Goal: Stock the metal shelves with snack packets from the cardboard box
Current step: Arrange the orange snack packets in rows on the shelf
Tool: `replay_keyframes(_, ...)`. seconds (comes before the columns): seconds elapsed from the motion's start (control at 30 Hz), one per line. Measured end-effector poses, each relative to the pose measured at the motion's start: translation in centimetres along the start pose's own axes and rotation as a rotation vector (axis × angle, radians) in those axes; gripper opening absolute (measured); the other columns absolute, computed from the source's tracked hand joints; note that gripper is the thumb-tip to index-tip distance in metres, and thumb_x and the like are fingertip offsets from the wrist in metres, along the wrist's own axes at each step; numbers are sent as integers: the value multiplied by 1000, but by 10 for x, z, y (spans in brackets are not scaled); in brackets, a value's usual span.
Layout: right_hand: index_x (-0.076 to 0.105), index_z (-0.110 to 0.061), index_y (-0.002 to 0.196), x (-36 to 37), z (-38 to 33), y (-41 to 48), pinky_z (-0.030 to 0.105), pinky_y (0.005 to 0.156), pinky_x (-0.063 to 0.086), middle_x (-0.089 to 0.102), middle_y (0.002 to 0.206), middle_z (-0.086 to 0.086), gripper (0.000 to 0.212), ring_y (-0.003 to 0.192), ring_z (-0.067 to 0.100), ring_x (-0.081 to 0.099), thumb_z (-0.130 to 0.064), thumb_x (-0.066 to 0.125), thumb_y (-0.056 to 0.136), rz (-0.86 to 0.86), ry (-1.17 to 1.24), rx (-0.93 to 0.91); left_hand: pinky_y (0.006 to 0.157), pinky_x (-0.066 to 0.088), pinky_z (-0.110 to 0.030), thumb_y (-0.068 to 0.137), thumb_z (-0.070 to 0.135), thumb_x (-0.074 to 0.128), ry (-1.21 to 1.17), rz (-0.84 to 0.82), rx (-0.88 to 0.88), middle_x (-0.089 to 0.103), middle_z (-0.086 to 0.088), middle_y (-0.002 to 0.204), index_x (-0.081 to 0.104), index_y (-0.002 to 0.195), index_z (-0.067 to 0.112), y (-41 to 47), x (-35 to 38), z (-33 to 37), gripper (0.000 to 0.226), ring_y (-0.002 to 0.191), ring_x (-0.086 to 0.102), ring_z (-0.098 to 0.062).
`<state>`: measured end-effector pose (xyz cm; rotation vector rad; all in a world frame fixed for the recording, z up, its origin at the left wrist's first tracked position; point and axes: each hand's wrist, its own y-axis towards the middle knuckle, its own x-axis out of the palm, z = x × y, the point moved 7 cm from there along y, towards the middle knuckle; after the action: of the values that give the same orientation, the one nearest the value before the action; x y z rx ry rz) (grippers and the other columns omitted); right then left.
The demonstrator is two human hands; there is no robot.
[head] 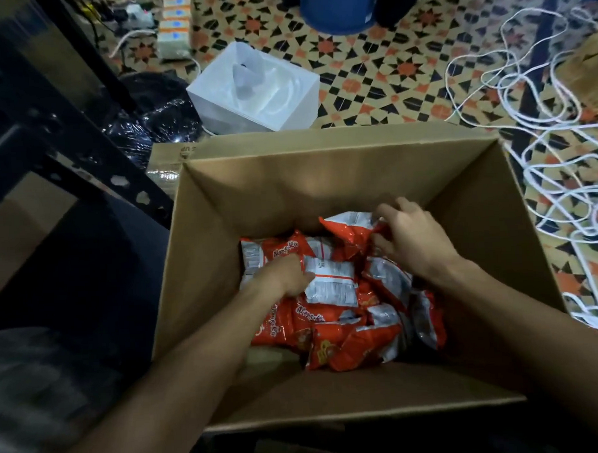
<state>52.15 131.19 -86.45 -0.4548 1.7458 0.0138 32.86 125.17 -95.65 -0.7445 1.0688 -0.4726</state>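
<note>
Packets of orange-and-white crinkly foil (346, 313) lie heaped in the bottom of the open brown cardboard box (288, 178), bunched toward its right half. The black metal shelf frame (64, 134) stands off to the left.

The left hand (286, 278) is down among them, fingers curled over the edge of a white-backed packet (331, 286). Its fingertips are hidden under the foil, so this looks like a grip rather than a mere touch, though that is not certain. The right hand (411, 238) pinches a crumpled orange packet (349, 231) at its upper corner, thumb against fingers, near the far wall.

These should be light, puffed and soft, with slick film that slides easily and contents that would crush under a hard squeeze. The flat crimped seam at either end looks the safest place to take hold.

A tangled white cord (545, 167) sprawls over the patterned tile floor (368, 52) to the right.
</note>
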Motion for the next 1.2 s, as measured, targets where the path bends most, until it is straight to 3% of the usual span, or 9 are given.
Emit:
replay_keyframes(0.17, 66, -17, 116, -20, 26, -17, 44, 89, 51, 53, 108, 9, 31, 102, 33, 60, -25, 71, 87, -16, 158, 140, 100, 46, -39, 99, 52, 46, -264, 73, -125, 57, -19, 135, 57, 130, 4, 21, 25, 12, 59, 119, 57, -34)
replay_keyframes(0.3, 68, -18, 112, -26, 30, -6, 38, 90, 49, 49, 103, 5, 28, 105, 32, 59, -26, 73, 86, -14, 187, 145, 81, 47, -33, 91, 39, 68, -397, 119, -147, 63, -14, 115, 58, 110, 1, 26, 39, 17, 44, 95, 63, -26)
replay_keyframes(0.43, 67, -19, 111, -27, 33, 4, 40, 90, 50, 54, 112, 10, 26, 105, 33, 59, -26, 71, 87, -33, 169, 154, 84, 47, -28, 79, 32, 81, -662, 76, -137, 61, -12, 123, 56, 125, 0, 26, 33, 8, 61, 109, 61, -25)
replay_keyframes(0.53, 65, -19, 112, -15, 37, 3, 36, 85, 47, 55, 117, 13, 27, 108, 35, 58, -28, 68, 87, -104, 93, 173, 55, 37, -24, 74, 36, 83, -637, 46, -40, 55, 0, 73, 55, 73, 14, 18, 10, 6, 35, 66, 53, -14)
replay_keyframes(0.7, 63, -21, 114, 0, 42, -12, 37, 87, 46, 56, 121, 12, 33, 111, 35, 58, -39, 66, 86, -192, 48, 226, 75, 45, -37, 66, 53, 77, -621, -111, 105, 69, 4, 74, 69, 63, 21, -3, -4, 34, 33, 76, 65, -19)
replay_keyframes(0.87, 61, -22, 121, 0, 52, -23, 36, 84, 45, 55, 122, 13, 35, 112, 36, 58, -34, 63, 89, -196, 30, 258, 102, 37, -30, 73, 63, 71, -445, -518, 97, 56, 13, 126, 63, 125, 25, -28, 86, 59, 66, 119, 49, -10)
replay_keyframes(0.97, 59, -19, 129, 3, 53, -27, 40, 90, 48, 51, 125, 15, 41, 112, 38, 57, -33, 62, 91, -212, 54, 269, 115, 32, -43, 61, 72, 68, -458, -617, 33, 59, 5, 136, 61, 129, 28, -35, 118, 54, 82, 126, 52, -19)
replay_keyframes(1.1, 64, -15, 120, -9, 48, -25, 40, 86, 47, 51, 127, 16, 30, 106, 41, 59, -26, 60, 92, -131, 67, 235, 117, 27, -44, 79, 68, 54, -381, -665, 42, 49, 0, 146, 52, 139, 22, -42, 121, 56, 75, 134, 44, -23)
replay_keyframes(1.2, 67, -15, 112, -17, 40, -23, 38, 85, 45, 64, 116, 16, 25, 106, 38, 60, -25, 58, 90, -97, -9, 210, 112, 36, -40, 76, 65, 64, -393, -553, -16, 55, -1, 141, 57, 134, 19, -34, 108, 46, 74, 127, 50, -23)
